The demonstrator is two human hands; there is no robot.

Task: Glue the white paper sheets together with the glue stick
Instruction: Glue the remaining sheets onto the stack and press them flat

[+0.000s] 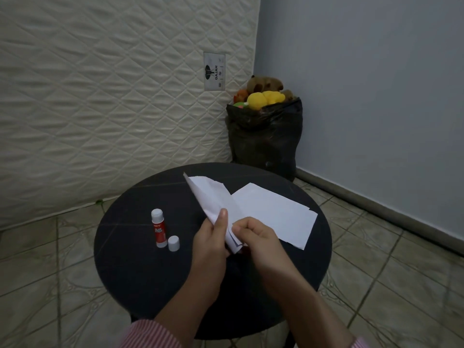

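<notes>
Round dark worktop [130,267] on a tiled floor, quilted mattress [100,96] upright behind, black bag of soft toys [266,136] in the corner. Left hand [213,244] and right hand [258,237] both above the middle, fingers pinched on a tilted bunch of white paper sheets [211,194], more flat sheets [276,212] lying just right. Uncapped glue stick [158,228] upright to the left, white cap [173,243] just beside it.

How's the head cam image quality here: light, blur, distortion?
Head view: dim, flat indoor light, no glare; the black table swallows shadow detail. Wide-angle bending curves the floor tiles near the edges. Glue stick label slightly soft; both hands and the held paper reasonably sharp.
</notes>
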